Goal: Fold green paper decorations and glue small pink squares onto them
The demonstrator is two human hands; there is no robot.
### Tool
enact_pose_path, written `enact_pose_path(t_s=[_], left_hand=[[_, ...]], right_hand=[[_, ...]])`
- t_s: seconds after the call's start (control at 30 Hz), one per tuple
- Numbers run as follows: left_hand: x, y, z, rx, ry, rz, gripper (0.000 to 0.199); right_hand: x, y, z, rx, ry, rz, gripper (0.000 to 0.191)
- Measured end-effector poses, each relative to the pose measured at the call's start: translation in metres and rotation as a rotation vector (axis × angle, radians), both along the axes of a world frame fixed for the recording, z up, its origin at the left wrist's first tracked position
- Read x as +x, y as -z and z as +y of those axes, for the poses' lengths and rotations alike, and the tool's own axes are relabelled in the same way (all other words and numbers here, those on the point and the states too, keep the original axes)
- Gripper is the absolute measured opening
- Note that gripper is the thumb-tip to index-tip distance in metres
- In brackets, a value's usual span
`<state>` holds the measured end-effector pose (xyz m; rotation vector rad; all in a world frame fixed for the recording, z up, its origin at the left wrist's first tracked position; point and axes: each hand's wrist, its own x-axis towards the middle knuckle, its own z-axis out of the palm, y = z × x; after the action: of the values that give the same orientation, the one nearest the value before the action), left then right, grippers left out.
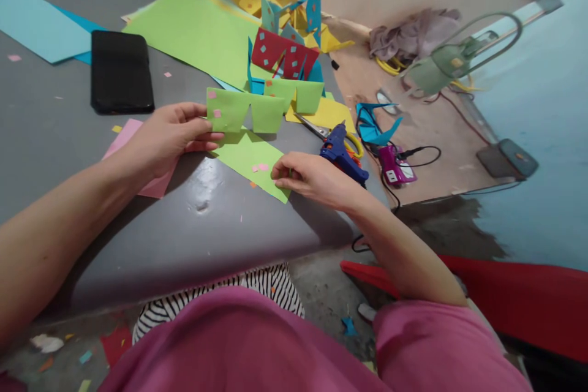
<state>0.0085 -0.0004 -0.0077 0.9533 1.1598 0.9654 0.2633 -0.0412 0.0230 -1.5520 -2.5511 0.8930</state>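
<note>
Where the grey table (pixel 206 239) runs toward its far edge, a large lime-green paper sheet (pixel 193 30) lies flat. Nearer the front edge, the left hand (pixel 160 135) pinches the end of a notched green paper piece (pixel 229 111), upright above a flat green strip (pixel 243 153). Over the strip's right end, the right hand (pixel 316 177) has thumb and fingertips drawn together; whether anything sits between them cannot be told. By the table's right edge lies a blue glue gun (pixel 339 150).

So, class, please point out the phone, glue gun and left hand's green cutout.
Phone (pixel 122 73): head view, middle of its black side.
Glue gun (pixel 340 148): head view, its blue body.
Green cutout (pixel 237 110): head view, just left of its notch.
</note>
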Motion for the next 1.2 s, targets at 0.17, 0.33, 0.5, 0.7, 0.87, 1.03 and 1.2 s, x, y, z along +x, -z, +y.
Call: enact_pose_path(t_s=[0.17, 0.33, 0.5, 0.7, 0.87, 1.03, 1.2], left_hand=[[0.001, 0.000, 0.000, 0.009, 0.010, -0.009, 0.016], [0.001, 0.001, 0.001, 0.033, 0.029, -0.009, 0.017], [0.001, -0.002, 0.000, 0.019, 0.033, -0.035, 0.018], [0.001, -0.001, 0.001, 0.058, 0.056, -0.092, 0.015], [0.001, -0.001, 0.001, 0.050, 0.088, -0.098, 0.014], [0.002, -0.001, 0.001, 0.026, 0.069, -0.094, 0.014], [0.002, 0.001, 0.001, 0.034, 0.079, -0.086, 0.016]], right_hand=[[-0.004, -0.009, 0.005, -0.074, 0.011, -0.100, 0.007], [-0.015, -0.016, 0.008, -0.012, 0.054, -0.010, 0.009], [-0.044, -0.011, 0.022, -0.010, 0.153, 0.363, 0.009], [-0.065, 0.007, 0.040, 0.136, 0.223, 0.415, 0.012], [-0.071, 0.011, 0.039, 0.299, 0.216, 0.234, 0.016], [-0.077, 0.006, 0.036, 0.316, 0.212, 0.187, 0.015], [-0.083, 0.005, 0.035, 0.369, 0.202, 0.139, 0.026]])
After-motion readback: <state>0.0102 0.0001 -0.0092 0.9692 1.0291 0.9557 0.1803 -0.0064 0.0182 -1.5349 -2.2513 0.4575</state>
